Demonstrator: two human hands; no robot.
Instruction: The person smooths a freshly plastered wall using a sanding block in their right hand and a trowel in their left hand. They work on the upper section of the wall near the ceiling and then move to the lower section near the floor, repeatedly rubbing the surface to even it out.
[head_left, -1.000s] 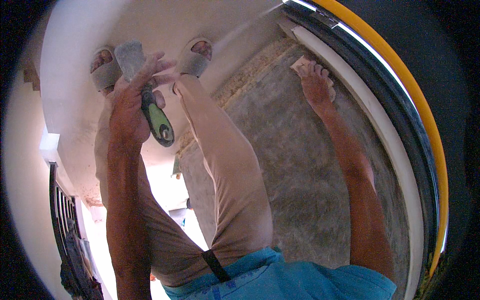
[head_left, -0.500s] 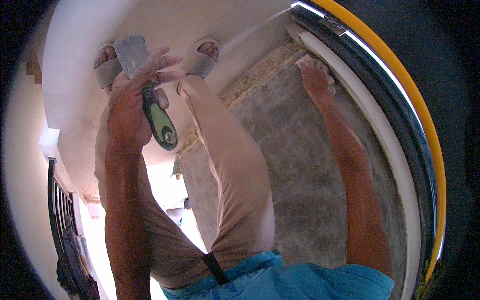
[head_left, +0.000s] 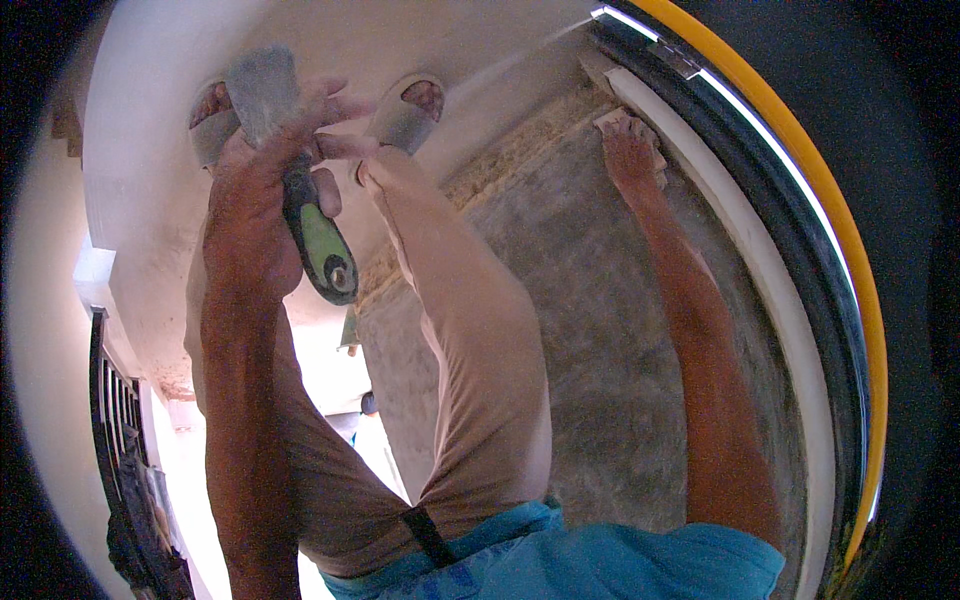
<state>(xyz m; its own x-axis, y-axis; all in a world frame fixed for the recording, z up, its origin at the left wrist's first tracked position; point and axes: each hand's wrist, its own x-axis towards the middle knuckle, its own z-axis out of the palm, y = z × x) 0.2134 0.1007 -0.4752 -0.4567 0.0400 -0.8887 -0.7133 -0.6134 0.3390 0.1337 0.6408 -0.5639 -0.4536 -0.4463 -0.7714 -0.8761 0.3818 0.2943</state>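
Observation:
My left hand (head_left: 250, 195) is closed around a putty knife (head_left: 325, 245). Its handle is green and black, and the wide, dusty grey blade points away from me. Some of the fingers stretch out beside the handle rather than wrapping it. Farther off to the right, my right hand (head_left: 630, 155) presses a pale flat piece (head_left: 608, 118) against a mottled grey surface (head_left: 600, 340). Only the edges of that piece show past the fingers, so its exact kind is hidden.
A rough tan strip (head_left: 530, 150) borders the grey surface. Along the right run a white ledge (head_left: 765, 260) and a yellow curved band (head_left: 825, 190). My sandalled feet (head_left: 405, 115) stand on a pale floor. A dark railing (head_left: 115, 400) is at lower left.
The putty knife and my left hand have shifted very slightly, with the blade a little farther up. My right hand stays at nearly the same spot on the grey surface.

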